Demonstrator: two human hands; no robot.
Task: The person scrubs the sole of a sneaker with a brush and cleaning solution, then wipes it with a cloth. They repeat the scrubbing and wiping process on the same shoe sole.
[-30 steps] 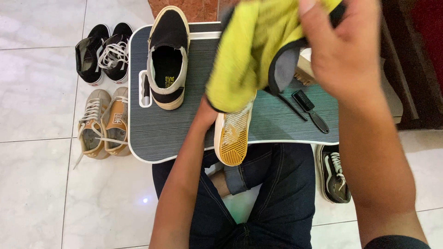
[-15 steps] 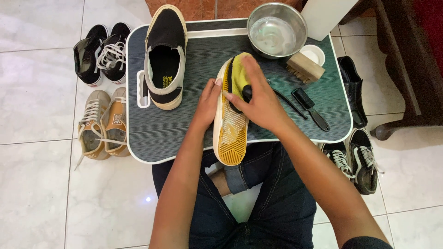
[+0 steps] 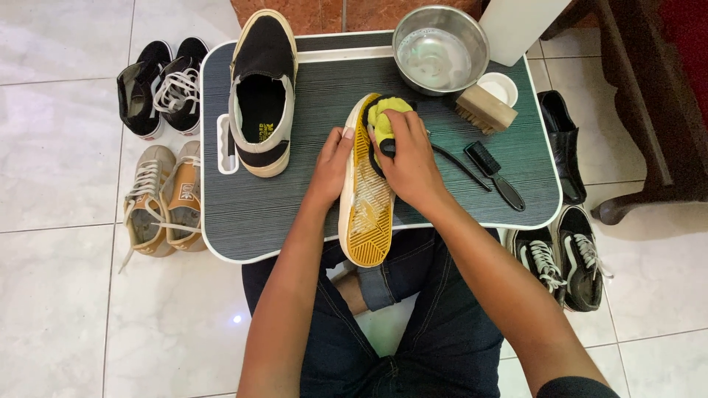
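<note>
On tray (image 3: 243, 214), right hand (image 3: 409, 166) (gripping cloth (image 3: 385, 114)) moved up upturned shoe (image 3: 367, 214); left hand (image 3: 332, 166) steadies it.

your left hand (image 3: 330, 168) and right hand (image 3: 410, 166) are both bare, with no gloves, rings or watch showing. your forearms are uncovered all the way up to the bottom edge of the view. a sliver of dark sleeve shows by your right arm at the lower right corner. you wear dark blue denim jeans (image 3: 413, 324), with visible seams and one leg rolled into a thick cuff near the knee.
</note>
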